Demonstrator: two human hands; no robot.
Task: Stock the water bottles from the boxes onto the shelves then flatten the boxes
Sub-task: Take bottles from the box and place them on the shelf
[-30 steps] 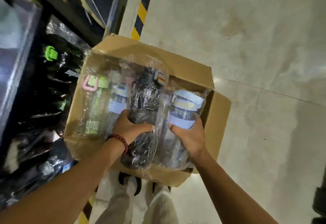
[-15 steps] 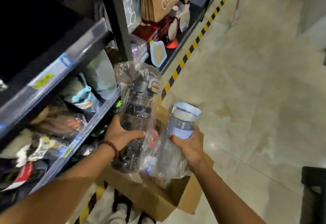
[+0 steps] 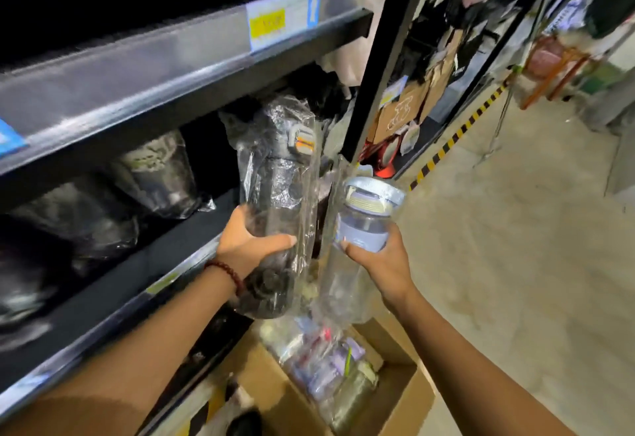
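My left hand (image 3: 249, 241) grips a dark smoky water bottle (image 3: 280, 174) wrapped in clear plastic, held upright in front of the middle shelf (image 3: 137, 274). In my right hand (image 3: 379, 258) is a clear bottle with a pale blue lid (image 3: 366, 215), also bagged, just right of the dark one. Below both hands the open cardboard box (image 3: 409, 398) sits on the floor with several more bagged bottles (image 3: 330, 367) inside.
Bagged dark bottles (image 3: 154, 171) stand at the back of the middle shelf. An upper shelf edge (image 3: 171, 57) with a yellow price tag (image 3: 267, 23) runs overhead. A black upright post (image 3: 381, 57) divides the racks. The tiled aisle floor (image 3: 515, 246) lies right.
Both hands lifted the two bottles out of the box and up to the level of the middle shelf. The view swung from the floor and box to the shelving.
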